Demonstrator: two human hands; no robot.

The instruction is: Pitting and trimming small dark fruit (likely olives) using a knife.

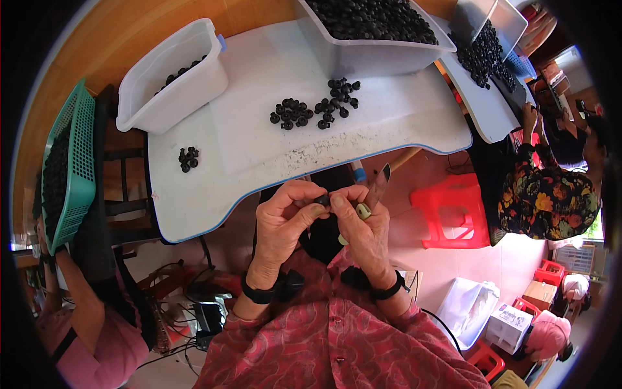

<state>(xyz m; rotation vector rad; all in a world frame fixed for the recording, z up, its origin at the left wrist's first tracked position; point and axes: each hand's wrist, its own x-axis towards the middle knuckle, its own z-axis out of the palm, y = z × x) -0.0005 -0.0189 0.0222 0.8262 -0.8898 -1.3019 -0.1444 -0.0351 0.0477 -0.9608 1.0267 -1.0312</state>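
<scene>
In front of my chest, below the table's near edge, my two hands meet. My left hand (283,217) is closed, pinching a small round black part (322,200) between thumb and fingertips. My right hand (365,227) is closed round a small knife (363,211) with a pale green handle. Its blade (380,185) points up and away from me, clear of the black part. The right thumb and fingertip are close against the part's right side; whether they also grip it is hard to tell. On the white table (240,155) lie small piles of similar black parts (291,114).
A large grey bin (382,59) heaped with black parts stands at the table's back, a white tub (172,78) at its left. A green basket (81,162) is far left, beside a person in pink. A red stool (450,211) and another person are on the right.
</scene>
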